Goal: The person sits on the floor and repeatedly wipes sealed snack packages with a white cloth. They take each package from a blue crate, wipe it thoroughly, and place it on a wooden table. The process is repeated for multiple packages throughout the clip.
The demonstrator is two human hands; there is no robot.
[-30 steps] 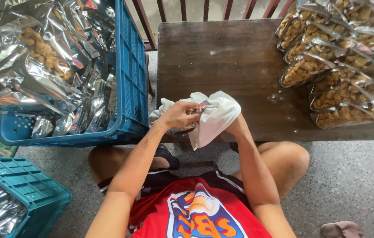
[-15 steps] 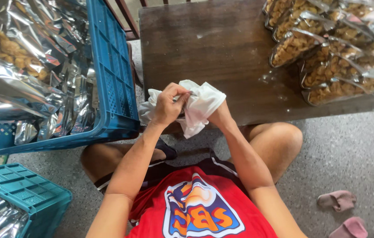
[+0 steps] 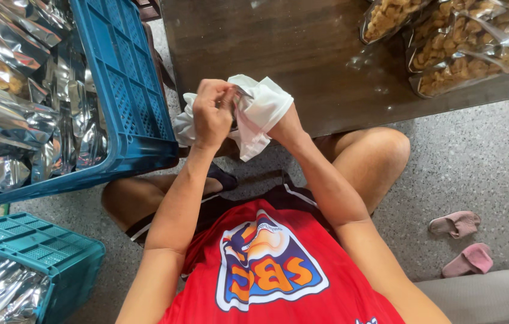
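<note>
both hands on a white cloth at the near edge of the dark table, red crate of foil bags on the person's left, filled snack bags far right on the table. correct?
One error: the crate of foil bags is blue, not red, as the head view shows. The rest holds: left hand and right hand are on the white cloth at the table's near edge, snack bags far right.

Dark wooden table (image 3: 302,54); snack bags (image 3: 458,42).

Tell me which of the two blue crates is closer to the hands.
The larger blue crate at upper left, beside the left hand holding the white cloth. The smaller teal crate sits lower left, beside the person's elbow.
</note>
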